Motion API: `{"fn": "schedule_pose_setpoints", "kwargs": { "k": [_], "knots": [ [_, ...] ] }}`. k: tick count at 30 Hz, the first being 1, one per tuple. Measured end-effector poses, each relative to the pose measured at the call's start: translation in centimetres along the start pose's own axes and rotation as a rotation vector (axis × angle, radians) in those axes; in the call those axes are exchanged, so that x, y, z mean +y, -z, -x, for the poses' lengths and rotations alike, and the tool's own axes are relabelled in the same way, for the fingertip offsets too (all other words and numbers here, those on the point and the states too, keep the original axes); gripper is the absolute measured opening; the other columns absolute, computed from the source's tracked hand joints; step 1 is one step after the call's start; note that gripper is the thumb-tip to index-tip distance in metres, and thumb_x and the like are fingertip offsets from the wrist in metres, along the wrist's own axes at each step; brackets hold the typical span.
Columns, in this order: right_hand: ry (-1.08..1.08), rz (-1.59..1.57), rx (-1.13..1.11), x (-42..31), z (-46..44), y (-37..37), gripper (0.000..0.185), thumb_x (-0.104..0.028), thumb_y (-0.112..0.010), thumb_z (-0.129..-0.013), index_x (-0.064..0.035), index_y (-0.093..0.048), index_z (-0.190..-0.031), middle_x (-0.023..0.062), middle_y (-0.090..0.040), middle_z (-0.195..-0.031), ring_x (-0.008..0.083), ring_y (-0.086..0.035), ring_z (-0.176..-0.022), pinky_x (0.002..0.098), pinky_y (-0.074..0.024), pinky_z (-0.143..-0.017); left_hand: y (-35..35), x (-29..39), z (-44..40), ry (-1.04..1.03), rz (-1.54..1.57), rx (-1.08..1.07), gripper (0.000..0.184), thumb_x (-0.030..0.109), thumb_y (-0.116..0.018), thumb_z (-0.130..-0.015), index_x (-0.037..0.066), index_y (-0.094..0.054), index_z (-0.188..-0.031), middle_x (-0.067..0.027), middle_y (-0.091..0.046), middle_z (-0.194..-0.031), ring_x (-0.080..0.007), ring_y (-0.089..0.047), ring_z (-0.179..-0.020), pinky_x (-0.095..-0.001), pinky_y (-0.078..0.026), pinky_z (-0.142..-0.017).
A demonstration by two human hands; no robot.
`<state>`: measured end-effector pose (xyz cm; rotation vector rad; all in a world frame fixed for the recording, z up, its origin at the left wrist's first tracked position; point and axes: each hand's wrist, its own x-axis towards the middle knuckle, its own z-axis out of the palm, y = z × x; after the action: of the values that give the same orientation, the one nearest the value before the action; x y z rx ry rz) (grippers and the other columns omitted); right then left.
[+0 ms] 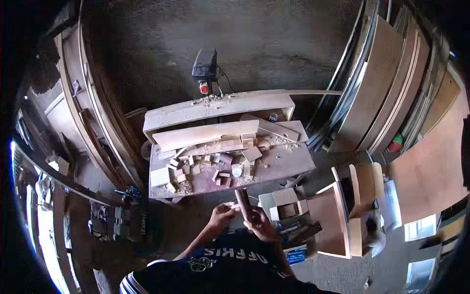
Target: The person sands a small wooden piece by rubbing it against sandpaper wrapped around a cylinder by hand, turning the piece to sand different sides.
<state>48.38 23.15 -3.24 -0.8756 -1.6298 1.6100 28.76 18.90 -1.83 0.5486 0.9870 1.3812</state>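
In the head view, the right hand (260, 226) is closed around the lower end of a reddish-brown wooden piece (243, 202), which stands tilted just off the near edge of the workbench (289, 165). The left hand (223, 215) has its fingers drawn together on a small pale strip (236, 206) that reaches toward the side of the brown piece; whether the two touch is too small to tell. Ahead of the hands, small wood blocks (197, 169) lie scattered over the bench among wood shavings (184, 188), with a whitish cup (237, 170) near the front edge. Behind them a long pale board (205, 135) crosses the bench, and past it sits a long wooden box frame (196, 111) with more shavings on top. A dark-headed machine (204, 66) with a red switch (204, 89) rises beyond that frame. Open cardboard boxes (285, 198) stand beside the right hand, near a large brown panel (327, 220). The bench top is reddish and dusty. Tall boards and sheets (367, 93) lean on the right, curved planks (73, 88) on the left, around a grey concrete floor (338, 274).
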Motion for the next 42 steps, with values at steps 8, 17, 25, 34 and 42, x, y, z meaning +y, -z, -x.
{"fn": "schedule_pose_setpoints", "kwargs": {
  "k": [8, 17, 25, 34, 42],
  "knots": [
    [0.038, 0.151, -0.027, 1.0, 0.0, 0.1, 0.055, -0.007, -0.068, -0.085, -0.0071, -0.037, -0.130, 0.0053, -0.056, -0.105, 0.0112, -0.055, -0.084, 0.0262, -0.0482, -0.070, 1.7, -1.3, -0.3, 0.018, -0.002, 0.027, 0.030, 0.007, -0.064, -0.088, 0.003, -0.055, -0.116, -0.0047, -0.067, -0.104, -0.0105, -0.061, -0.092, -0.0231, -0.046, -0.074],
    [-0.180, -0.238, -0.014, -2.9, 0.8, -2.5, 0.053, -0.010, -0.068, -0.084, -0.0073, -0.039, -0.129, 0.0042, -0.056, -0.098, 0.0118, -0.056, -0.079, 0.0257, -0.0486, -0.065, 1.7, -0.3, 1.6, -0.007, 0.004, 0.054, 0.028, 0.003, -0.064, -0.088, 0.001, -0.056, -0.115, -0.0097, -0.067, -0.107, -0.0160, -0.064, -0.097, -0.0270, -0.051, -0.083],
    [-0.155, -0.199, -0.068, -2.0, 0.0, -3.9, 0.054, -0.013, -0.065, -0.088, -0.0106, -0.036, -0.134, 0.0040, -0.054, -0.097, 0.0106, -0.051, -0.071, 0.0260, -0.0449, -0.061, 3.4, 0.0, 1.8, 0.012, 0.026, 0.109, 0.033, 0.005, -0.070, -0.085, 0.001, -0.055, -0.114, -0.0101, -0.067, -0.104, -0.0167, -0.064, -0.096, -0.0286, -0.051, -0.082],
    [-0.192, -0.122, -0.107, -1.6, 0.3, -6.7, 0.057, -0.021, -0.069, -0.085, -0.0060, -0.037, -0.130, 0.0067, -0.055, -0.100, 0.0154, -0.056, -0.080, 0.0306, -0.0497, -0.068, 5.0, -0.2, 3.6, -0.120, 0.095, 0.169, 0.030, 0.002, -0.067, -0.085, 0.001, -0.055, -0.112, -0.0087, -0.065, -0.108, -0.0168, -0.063, -0.100, -0.0300, -0.049, -0.089],
    [-0.071, -0.147, -0.282, -1.6, 0.2, -11.8, 0.058, -0.020, -0.064, -0.090, -0.0109, -0.033, -0.137, 0.0020, -0.051, -0.112, 0.0079, -0.049, -0.083, 0.0229, -0.0440, -0.068, 8.1, 2.9, 8.5, -0.114, 0.048, 0.230, 0.032, 0.006, -0.066, -0.087, -0.001, -0.053, -0.116, -0.0077, -0.064, -0.108, -0.0155, -0.062, -0.099, -0.0303, -0.049, -0.088]
  ]
}}
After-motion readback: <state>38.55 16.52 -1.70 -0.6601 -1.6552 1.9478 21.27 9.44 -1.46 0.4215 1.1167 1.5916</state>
